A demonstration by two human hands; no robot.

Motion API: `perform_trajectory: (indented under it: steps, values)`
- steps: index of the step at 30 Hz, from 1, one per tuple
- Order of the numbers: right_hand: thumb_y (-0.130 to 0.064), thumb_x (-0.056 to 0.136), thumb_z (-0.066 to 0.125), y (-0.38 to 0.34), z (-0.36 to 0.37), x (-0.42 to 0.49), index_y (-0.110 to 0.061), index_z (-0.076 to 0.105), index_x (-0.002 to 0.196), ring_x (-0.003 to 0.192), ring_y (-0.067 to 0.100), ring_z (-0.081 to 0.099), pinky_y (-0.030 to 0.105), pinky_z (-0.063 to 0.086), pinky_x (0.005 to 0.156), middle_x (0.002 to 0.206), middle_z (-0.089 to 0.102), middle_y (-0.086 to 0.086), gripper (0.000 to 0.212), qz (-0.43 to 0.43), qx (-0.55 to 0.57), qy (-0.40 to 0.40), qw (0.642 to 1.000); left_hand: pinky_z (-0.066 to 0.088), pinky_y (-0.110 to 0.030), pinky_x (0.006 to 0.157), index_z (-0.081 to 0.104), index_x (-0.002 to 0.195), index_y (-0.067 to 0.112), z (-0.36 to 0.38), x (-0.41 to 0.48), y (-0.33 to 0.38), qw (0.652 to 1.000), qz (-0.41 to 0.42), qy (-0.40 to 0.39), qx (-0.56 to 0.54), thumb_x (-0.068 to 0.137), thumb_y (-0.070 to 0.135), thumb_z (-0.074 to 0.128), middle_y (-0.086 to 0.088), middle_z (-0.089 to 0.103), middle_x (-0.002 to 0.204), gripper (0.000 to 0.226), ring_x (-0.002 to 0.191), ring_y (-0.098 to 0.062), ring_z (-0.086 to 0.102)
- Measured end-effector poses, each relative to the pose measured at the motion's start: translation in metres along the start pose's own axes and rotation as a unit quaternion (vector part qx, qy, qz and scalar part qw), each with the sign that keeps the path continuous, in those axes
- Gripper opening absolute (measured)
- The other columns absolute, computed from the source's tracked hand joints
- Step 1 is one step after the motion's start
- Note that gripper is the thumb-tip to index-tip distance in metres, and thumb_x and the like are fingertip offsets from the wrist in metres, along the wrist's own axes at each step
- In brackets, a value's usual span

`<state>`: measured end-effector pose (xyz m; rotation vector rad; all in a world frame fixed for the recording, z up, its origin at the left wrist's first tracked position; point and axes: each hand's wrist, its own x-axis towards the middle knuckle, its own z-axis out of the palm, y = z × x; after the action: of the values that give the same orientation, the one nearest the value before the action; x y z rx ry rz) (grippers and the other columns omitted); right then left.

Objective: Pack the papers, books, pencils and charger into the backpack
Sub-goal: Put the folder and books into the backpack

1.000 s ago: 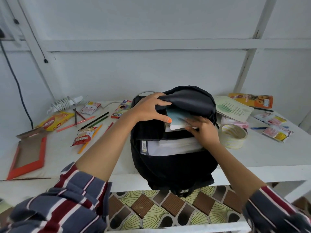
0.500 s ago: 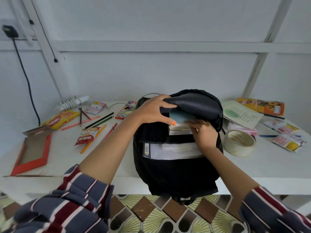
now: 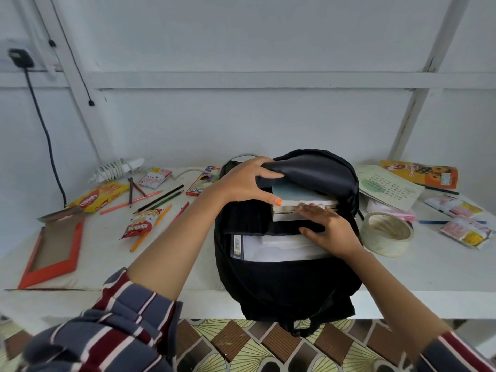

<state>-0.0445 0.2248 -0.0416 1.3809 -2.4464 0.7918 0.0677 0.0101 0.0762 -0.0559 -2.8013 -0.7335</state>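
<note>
Calling this abt half done from my end: the backpack (image 3: 284, 285) lies on the table (image 3: 442, 269) w/ its mouth open toward me, and two of the four item types look packed. The books (image 3: 295, 200) sit in the main compt at the backpack's top end, a blue cover uppermost, edges poking out of the opening. The papers (image 3: 279, 248) are a white stack in the compt just below the books, also showing at the mouth. The left hand (image 3: 241, 183) grips the top flap (image 3: 308, 170), fingers curled over the fabric & thumb under, holding it up off the books. The right hand (image 3: 330, 226) grasps nothing: fingers straight, laid flat on the book edges, which I read as pressing them deeper. Left to do, as far as I can see: the pencils (image 3: 161, 197) lie loose on the table left of the backpack, well apart from it. The white charger (image 3: 118, 167) w/ its wound cable sits further left & behind them, by the wall. A pencil box (image 3: 202, 181) lies just beside the backpack's upper-left corner; can't tell if it counts. Snack packets (image 3: 142, 224), a tape roll (image 3: 386, 234) right of the backpack & a booklet (image 3: 386, 189) aren't in the task, so I'd leave them.
</note>
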Motion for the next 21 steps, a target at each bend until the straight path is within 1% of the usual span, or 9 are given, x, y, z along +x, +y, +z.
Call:
perform_trajectory:
  steps: [3, 7, 11, 14, 15, 17, 19, 20, 21]
  values:
    - [-0.030, 0.086, 0.065, -0.002, 0.000, 0.006, -0.026, 0.053, 0.131, 0.135, 0.007, 0.035, 0.020, 0.009, 0.111, 0.141, 0.045, -0.010, 0.047, 0.006, -0.011, -0.015, 1.000, 0.031, -0.027, 0.105, 0.058, 0.127, 0.028, 0.000, 0.000, 0.000, 1.000, 0.001, 0.000, -0.005, 0.069, 0.042, 0.079, 0.009, 0.043, 0.133, 0.063, 0.123, -0.007, 0.039]
    - [-0.029, 0.085, 0.066, -0.001, -0.003, 0.013, -0.027, 0.055, 0.129, 0.132, 0.007, 0.040, 0.017, 0.010, 0.109, 0.136, 0.051, -0.011, 0.046, 0.021, 0.000, -0.013, 1.000, 0.027, -0.020, 0.099, 0.057, 0.127, 0.027, -0.001, 0.000, 0.001, 1.000, 0.002, 0.000, -0.007, 0.070, 0.039, 0.079, 0.011, 0.042, 0.133, 0.062, 0.118, -0.001, 0.036]
    - [-0.027, 0.084, 0.067, -0.004, -0.011, 0.015, -0.028, 0.058, 0.126, 0.129, 0.006, 0.044, 0.016, 0.022, 0.104, 0.132, 0.054, -0.014, 0.042, 0.033, 0.001, -0.009, 0.999, 0.026, -0.019, 0.098, 0.058, 0.127, 0.028, 0.000, -0.002, 0.003, 1.000, -0.003, -0.002, -0.003, 0.071, 0.039, 0.079, 0.010, 0.041, 0.135, 0.061, 0.121, -0.003, 0.036]
    - [-0.030, 0.084, 0.067, -0.006, -0.016, 0.014, -0.031, 0.057, 0.127, 0.125, 0.012, 0.046, 0.020, 0.030, 0.101, 0.132, 0.055, -0.012, 0.044, 0.051, -0.002, -0.016, 0.999, 0.027, -0.023, 0.104, 0.058, 0.126, 0.029, 0.001, -0.003, 0.002, 1.000, -0.014, -0.009, -0.003, 0.070, 0.039, 0.079, 0.007, 0.040, 0.139, 0.060, 0.127, -0.008, 0.035]
    - [-0.030, 0.084, 0.066, -0.007, -0.018, 0.014, -0.031, 0.056, 0.127, 0.125, 0.013, 0.047, 0.021, 0.031, 0.101, 0.132, 0.055, -0.012, 0.044, 0.052, -0.001, -0.019, 0.998, 0.027, -0.024, 0.104, 0.058, 0.126, 0.029, 0.001, -0.004, 0.004, 1.000, -0.014, -0.011, -0.003, 0.070, 0.039, 0.079, 0.007, 0.039, 0.140, 0.060, 0.128, -0.009, 0.035]
    - [-0.030, 0.085, 0.066, -0.008, -0.020, 0.013, -0.029, 0.055, 0.129, 0.127, 0.011, 0.044, 0.019, 0.027, 0.103, 0.135, 0.052, -0.011, 0.045, 0.040, 0.000, -0.039, 0.998, 0.026, -0.022, 0.101, 0.059, 0.125, 0.027, 0.000, -0.006, 0.008, 1.000, -0.016, -0.022, -0.002, 0.071, 0.037, 0.078, 0.006, 0.038, 0.141, 0.058, 0.129, -0.010, 0.035]
    - [-0.029, 0.086, 0.065, -0.009, -0.024, 0.009, -0.027, 0.056, 0.128, 0.130, 0.009, 0.043, 0.023, 0.025, 0.109, 0.136, 0.051, -0.009, 0.043, 0.013, -0.011, -0.060, 0.998, 0.022, -0.020, 0.099, 0.060, 0.124, 0.026, -0.002, -0.008, 0.012, 0.998, -0.027, -0.056, -0.001, 0.073, 0.034, 0.078, 0.006, 0.033, 0.144, 0.055, 0.131, -0.009, 0.031]
    - [-0.028, 0.085, 0.066, -0.011, -0.026, 0.005, -0.027, 0.058, 0.125, 0.127, 0.009, 0.047, 0.026, 0.031, 0.108, 0.133, 0.054, -0.008, 0.041, 0.004, -0.010, -0.055, 0.998, 0.022, -0.021, 0.101, 0.061, 0.122, 0.027, -0.004, -0.008, 0.014, 0.996, -0.036, -0.083, 0.004, 0.072, 0.033, 0.078, 0.006, 0.031, 0.146, 0.053, 0.133, -0.010, 0.029]
    - [-0.025, 0.083, 0.068, -0.012, -0.030, 0.001, -0.027, 0.062, 0.121, 0.119, 0.007, 0.054, 0.027, 0.039, 0.102, 0.126, 0.060, -0.008, 0.039, 0.002, 0.002, -0.040, 0.999, 0.022, -0.023, 0.103, 0.063, 0.119, 0.029, -0.004, -0.009, 0.015, 0.992, -0.044, -0.113, 0.016, 0.072, 0.032, 0.079, 0.007, 0.029, 0.146, 0.050, 0.133, -0.011, 0.028]
